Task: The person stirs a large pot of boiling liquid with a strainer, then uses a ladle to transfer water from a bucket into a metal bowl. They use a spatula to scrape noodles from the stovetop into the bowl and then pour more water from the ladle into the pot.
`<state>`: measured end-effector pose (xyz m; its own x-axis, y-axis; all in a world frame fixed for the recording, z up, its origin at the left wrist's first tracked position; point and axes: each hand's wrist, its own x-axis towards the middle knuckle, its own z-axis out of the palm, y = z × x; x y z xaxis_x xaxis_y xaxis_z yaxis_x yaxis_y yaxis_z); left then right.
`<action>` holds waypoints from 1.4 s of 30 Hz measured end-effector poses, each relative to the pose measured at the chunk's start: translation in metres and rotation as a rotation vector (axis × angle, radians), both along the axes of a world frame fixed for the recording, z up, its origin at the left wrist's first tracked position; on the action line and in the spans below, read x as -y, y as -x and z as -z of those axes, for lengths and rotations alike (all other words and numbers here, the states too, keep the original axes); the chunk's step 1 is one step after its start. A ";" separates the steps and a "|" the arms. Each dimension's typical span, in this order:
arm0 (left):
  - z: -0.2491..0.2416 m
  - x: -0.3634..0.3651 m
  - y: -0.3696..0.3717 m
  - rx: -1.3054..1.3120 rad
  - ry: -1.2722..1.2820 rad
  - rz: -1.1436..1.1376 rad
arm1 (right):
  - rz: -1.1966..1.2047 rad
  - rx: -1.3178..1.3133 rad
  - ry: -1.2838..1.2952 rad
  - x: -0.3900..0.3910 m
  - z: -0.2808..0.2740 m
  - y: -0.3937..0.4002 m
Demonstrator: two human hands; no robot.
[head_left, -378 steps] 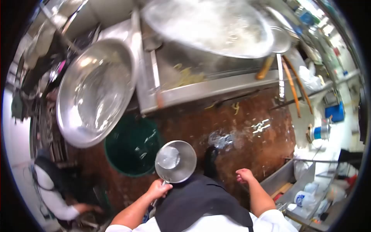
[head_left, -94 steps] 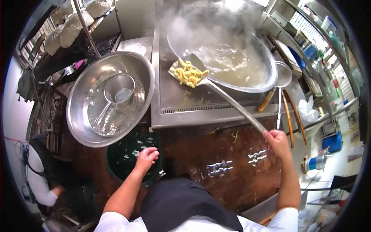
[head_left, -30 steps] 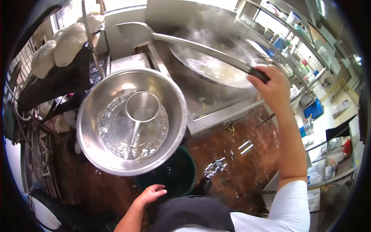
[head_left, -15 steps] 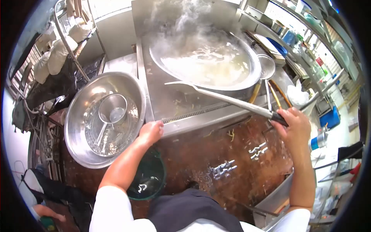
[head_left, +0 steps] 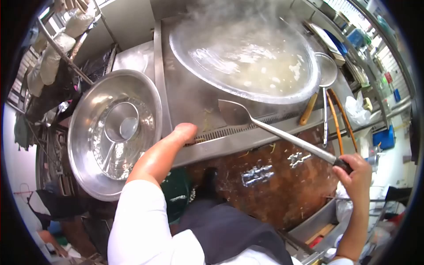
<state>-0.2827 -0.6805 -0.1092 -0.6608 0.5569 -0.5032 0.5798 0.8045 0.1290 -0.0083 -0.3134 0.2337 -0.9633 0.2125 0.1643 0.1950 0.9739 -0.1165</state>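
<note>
My right hand is closed around the black grip of a long-handled wok spatula. Its broad metal blade hangs over the stove's front, pointing left, below a large steaming wok of cloudy, bubbling liquid. My left hand is over the front edge of the steel stove, its fingers curled under; nothing shows in it. Beside my left forearm stands a wide metal basin, with a long-handled metal dipper lying inside it in a little water.
A round strainer and several wooden handles lie right of the wok. A green bucket stands near my feet on the wet brown floor. Shelves line the right side. Another person's arm shows at lower left.
The spatula has swung down and right, away from the wok's rim, its blade now turned broad side to view. My left hand has moved slightly up and right. The view has shifted.
</note>
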 end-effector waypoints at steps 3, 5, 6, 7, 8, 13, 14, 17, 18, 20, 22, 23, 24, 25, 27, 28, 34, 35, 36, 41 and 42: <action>0.018 0.004 0.018 0.013 -0.214 -0.072 | 0.018 0.053 0.025 -0.009 0.002 0.019; 0.019 0.000 0.032 -0.031 -0.199 -0.143 | 0.027 0.111 0.045 -0.018 0.006 0.029; 0.023 -0.002 0.033 -0.065 -0.192 -0.223 | 0.047 0.130 0.067 -0.020 0.007 0.034; 0.023 -0.004 0.032 -0.052 -0.189 -0.223 | 0.049 0.143 0.068 -0.021 0.006 0.039; 0.020 -0.003 0.033 -0.118 -0.271 -0.306 | 0.062 0.176 0.073 -0.021 0.004 0.043; -0.027 -0.004 0.019 0.058 -0.046 -0.362 | 0.066 0.211 0.100 -0.031 0.010 0.056; -0.019 -0.004 0.013 0.062 -0.042 -0.362 | 0.054 0.206 0.108 -0.032 0.012 0.057; 0.018 -0.007 0.009 0.068 -0.041 -0.406 | 0.041 0.193 0.115 -0.035 0.016 0.061; 0.027 -0.006 0.008 0.070 -0.071 -0.413 | 0.031 0.200 0.112 -0.035 0.016 0.060; 0.039 -0.004 0.002 0.033 -0.148 -0.419 | 0.046 0.205 0.129 -0.037 0.017 0.058; 0.042 0.001 -0.001 0.014 -0.192 -0.379 | 0.068 0.193 0.147 -0.042 0.018 0.056; 0.042 0.003 -0.001 0.000 -0.233 -0.341 | 0.050 0.188 0.141 -0.043 0.019 0.053; 0.042 0.004 -0.002 -0.001 -0.235 -0.331 | 0.032 0.186 0.134 -0.045 0.020 0.051; 0.041 0.006 -0.003 -0.007 -0.297 -0.356 | 0.039 0.187 0.131 -0.046 0.020 0.048; 0.041 0.009 -0.003 -0.009 -0.362 -0.383 | 0.094 0.241 0.155 -0.046 0.021 0.046; 0.037 0.011 -0.003 -0.005 -0.399 -0.356 | 0.088 0.237 0.147 -0.046 0.023 0.045; 0.000 0.010 0.012 0.020 -0.585 -0.484 | 0.132 0.278 0.183 -0.044 0.023 0.046; -0.009 0.005 0.019 0.024 -0.627 -0.571 | 0.135 0.278 0.182 -0.044 0.023 0.046; -0.019 -0.001 0.028 0.076 -0.672 -0.621 | 0.134 0.289 0.183 -0.044 0.023 0.047; 0.001 -0.034 0.062 0.204 -0.809 -0.579 | 0.228 0.408 0.366 -0.052 0.035 0.060; 0.007 -0.037 0.064 0.112 -0.733 -0.501 | 0.251 0.449 0.424 -0.056 0.043 0.063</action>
